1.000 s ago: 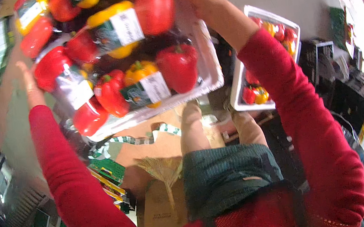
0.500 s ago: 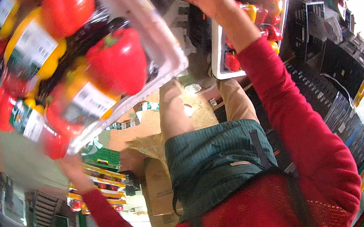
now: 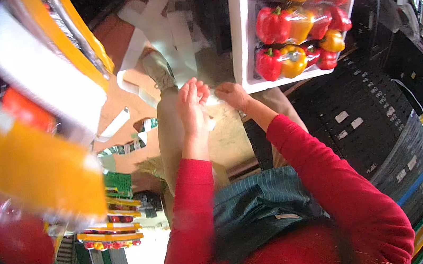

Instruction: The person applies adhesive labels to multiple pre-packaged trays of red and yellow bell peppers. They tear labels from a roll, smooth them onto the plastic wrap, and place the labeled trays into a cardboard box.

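Note:
My left hand (image 3: 191,102) is held up in the middle, its fingers loosely bent and apart, with no held thing visible. Close beside it, the fingertips of my right hand (image 3: 232,96) are drawn together. A small pale patch shows between the two hands, too blurred to name. Just beyond my right hand is the near corner of a white tray (image 3: 240,37). Inside lie packs of red and yellow bell peppers (image 3: 300,24), wrapped in clear film and set in rows.
At the left, close and blurred, are stacked white trays with yellow bands (image 3: 40,170) and red peppers. Black plastic crates (image 3: 358,107) stand at the right. Paper strips (image 3: 114,124) lie on brown cardboard below. More yellow-edged trays (image 3: 110,233) sit at the lower left.
The large pepper tray that my left hand held has left my hand. Both hands have come together in the middle. The white tray at the right now looks nearer.

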A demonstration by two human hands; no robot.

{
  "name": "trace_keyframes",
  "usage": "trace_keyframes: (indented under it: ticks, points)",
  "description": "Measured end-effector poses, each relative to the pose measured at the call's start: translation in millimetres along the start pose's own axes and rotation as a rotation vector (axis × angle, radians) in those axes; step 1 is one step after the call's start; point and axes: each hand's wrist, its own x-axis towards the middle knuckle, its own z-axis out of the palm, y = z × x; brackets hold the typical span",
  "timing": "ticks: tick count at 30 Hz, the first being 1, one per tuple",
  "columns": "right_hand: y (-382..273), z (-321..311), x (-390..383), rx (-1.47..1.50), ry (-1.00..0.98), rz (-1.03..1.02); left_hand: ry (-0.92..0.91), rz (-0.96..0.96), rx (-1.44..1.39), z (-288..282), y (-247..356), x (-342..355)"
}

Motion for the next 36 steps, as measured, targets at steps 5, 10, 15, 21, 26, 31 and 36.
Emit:
trace_keyframes:
  ticks: [5,10,15,21,26,31,36]
  points:
    - [11,38,62,-0.038,0.04,-0.074,0.113,0.128,-0.024,-15,-6,24]
    - [18,77,143,-0.069,-0.162,0.076,0.217,0.233,-0.023,-22,10,28]
    - [-2,96,137,-0.171,-0.06,-0.239,0.204,0.328,0.049,-24,17,31]
    - [-80,18,30,0.52,-0.06,-0.362,0.214,0.336,0.389,-17,29,33]
    - [-143,-46,16,0.741,-0.008,-0.414,-0.289,0.375,0.406,-4,30,26]
    - [-163,-68,13,0.898,-0.062,-0.556,-0.216,0.514,0.27,7,36,26]
    - [-147,-69,-5,0.46,0.02,-0.368,-0.306,0.586,0.223,19,30,25]
